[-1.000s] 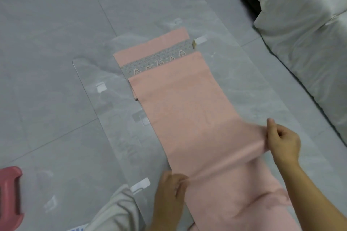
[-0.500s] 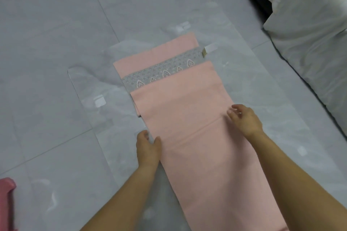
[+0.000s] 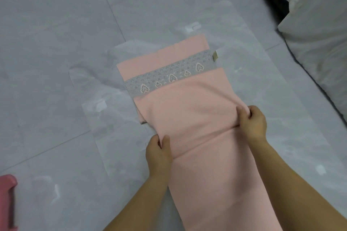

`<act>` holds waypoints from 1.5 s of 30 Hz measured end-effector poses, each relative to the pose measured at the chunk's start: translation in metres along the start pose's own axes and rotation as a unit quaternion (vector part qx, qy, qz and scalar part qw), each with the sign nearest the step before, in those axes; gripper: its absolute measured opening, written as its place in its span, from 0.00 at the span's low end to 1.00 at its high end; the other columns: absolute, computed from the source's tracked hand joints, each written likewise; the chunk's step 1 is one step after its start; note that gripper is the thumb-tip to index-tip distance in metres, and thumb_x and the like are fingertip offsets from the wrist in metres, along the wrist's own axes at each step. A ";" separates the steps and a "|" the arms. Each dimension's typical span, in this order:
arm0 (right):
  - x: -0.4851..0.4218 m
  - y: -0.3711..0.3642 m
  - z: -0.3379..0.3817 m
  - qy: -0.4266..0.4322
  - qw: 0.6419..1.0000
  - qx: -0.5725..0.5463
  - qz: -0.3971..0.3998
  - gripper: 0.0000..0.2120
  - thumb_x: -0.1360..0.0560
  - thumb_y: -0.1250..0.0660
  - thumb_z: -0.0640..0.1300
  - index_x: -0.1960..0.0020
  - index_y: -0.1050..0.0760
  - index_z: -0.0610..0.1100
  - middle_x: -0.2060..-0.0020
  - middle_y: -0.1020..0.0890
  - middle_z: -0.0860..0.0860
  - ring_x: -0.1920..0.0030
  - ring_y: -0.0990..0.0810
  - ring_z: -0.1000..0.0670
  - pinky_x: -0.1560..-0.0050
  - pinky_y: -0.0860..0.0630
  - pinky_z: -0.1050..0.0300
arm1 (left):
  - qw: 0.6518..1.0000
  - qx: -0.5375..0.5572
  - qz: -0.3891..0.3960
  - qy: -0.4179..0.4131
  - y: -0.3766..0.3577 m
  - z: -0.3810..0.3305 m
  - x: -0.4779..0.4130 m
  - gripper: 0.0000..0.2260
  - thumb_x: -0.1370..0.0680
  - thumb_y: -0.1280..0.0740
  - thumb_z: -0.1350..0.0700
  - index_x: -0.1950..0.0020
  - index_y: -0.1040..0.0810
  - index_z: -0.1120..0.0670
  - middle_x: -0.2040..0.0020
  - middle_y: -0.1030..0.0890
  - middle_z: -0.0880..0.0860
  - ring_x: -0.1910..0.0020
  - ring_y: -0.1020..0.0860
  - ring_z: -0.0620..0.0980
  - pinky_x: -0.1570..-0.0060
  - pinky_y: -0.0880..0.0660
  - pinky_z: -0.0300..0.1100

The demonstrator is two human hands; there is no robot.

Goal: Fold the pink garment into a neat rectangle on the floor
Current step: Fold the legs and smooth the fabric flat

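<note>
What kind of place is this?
Likely an indoor room, maybe a home or a staged recording space: grey tiled floor, a clear plastic sheet laid on it under the pink garment, and white cloth-draped furniture at the right edge.

The garment [image 3: 187, 110] is lying lengthwise on a plastic sheet [image 3: 112, 118], which is lying flat on the floor [image 3: 47, 43]. A band [image 3: 169, 78] is crossing the garment near its far end, with a label [image 3: 215, 55] sticking out at the band's right end. The left hand [image 3: 158, 153] is gripping the garment's left edge and the right hand [image 3: 253, 122] its right edge, a crease running between them. Covered furniture [image 3: 319, 33] is standing along the far right, beyond the sheet. A plastic object [image 3: 7, 202] is sitting on the floor at the near left, well apart from the sheet.
</note>
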State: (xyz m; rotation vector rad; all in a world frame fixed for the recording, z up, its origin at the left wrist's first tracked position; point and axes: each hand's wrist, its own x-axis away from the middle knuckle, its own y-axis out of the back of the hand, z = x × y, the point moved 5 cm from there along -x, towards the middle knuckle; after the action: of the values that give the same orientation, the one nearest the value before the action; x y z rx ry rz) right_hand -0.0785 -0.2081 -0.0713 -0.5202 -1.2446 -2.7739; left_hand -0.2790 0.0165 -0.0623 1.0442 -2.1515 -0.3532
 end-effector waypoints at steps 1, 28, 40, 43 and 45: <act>0.004 0.005 -0.004 -0.001 1.000 -0.023 -0.011 0.17 0.25 0.38 0.54 0.58 0.28 0.40 0.65 0.24 0.46 0.58 0.24 0.40 0.55 0.29 0.49 | 1.000 0.007 -0.005 -0.007 0.002 0.000 0.008 0.15 0.22 0.36 0.56 0.67 0.33 0.56 0.71 0.34 0.49 0.70 0.35 0.47 0.70 0.37 0.35; 0.061 0.075 -0.023 0.005 0.993 -0.113 -0.034 0.10 0.24 0.36 0.46 0.50 0.21 0.41 0.53 0.18 0.48 0.51 0.23 0.51 0.47 0.29 0.58 | 0.992 0.120 0.010 0.021 0.029 0.028 0.079 0.11 0.25 0.33 0.62 0.45 0.24 0.50 0.55 0.24 0.50 0.54 0.26 0.46 0.53 0.30 0.28; 0.109 0.000 -0.067 0.171 0.914 0.340 0.143 0.33 0.28 0.63 0.65 0.25 0.49 0.58 0.23 0.49 0.50 0.24 0.51 0.45 0.27 0.55 0.40 | 0.752 -0.505 0.252 -0.340 -0.047 0.062 0.101 0.30 0.32 0.45 0.38 0.31 0.35 0.44 0.28 0.34 0.52 0.30 0.38 0.58 0.40 0.32 0.63; 0.109 -0.003 -0.080 0.171 0.907 0.340 0.179 0.33 0.29 0.67 0.67 0.25 0.58 0.61 0.23 0.57 0.53 0.24 0.59 0.48 0.27 0.61 0.44 | 0.729 -0.540 0.248 -0.340 -0.050 0.074 0.094 0.33 0.32 0.47 0.36 0.29 0.37 0.45 0.27 0.34 0.54 0.29 0.44 0.59 0.34 0.42 0.64; 0.112 0.009 -0.081 0.163 0.929 0.297 0.148 0.32 0.27 0.64 0.66 0.25 0.55 0.59 0.23 0.55 0.52 0.24 0.57 0.48 0.27 0.61 0.45 | 0.724 -0.546 0.251 -0.339 -0.048 0.074 0.101 0.35 0.32 0.47 0.35 0.28 0.39 0.47 0.26 0.36 0.55 0.28 0.44 0.59 0.36 0.47 0.62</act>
State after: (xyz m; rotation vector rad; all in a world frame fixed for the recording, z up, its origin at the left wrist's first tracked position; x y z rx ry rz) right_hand -0.2050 -0.2638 -0.0782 -0.1654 -1.6454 -1.9858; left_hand -0.3458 -0.0965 -0.0916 -0.4286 -2.0630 -1.6556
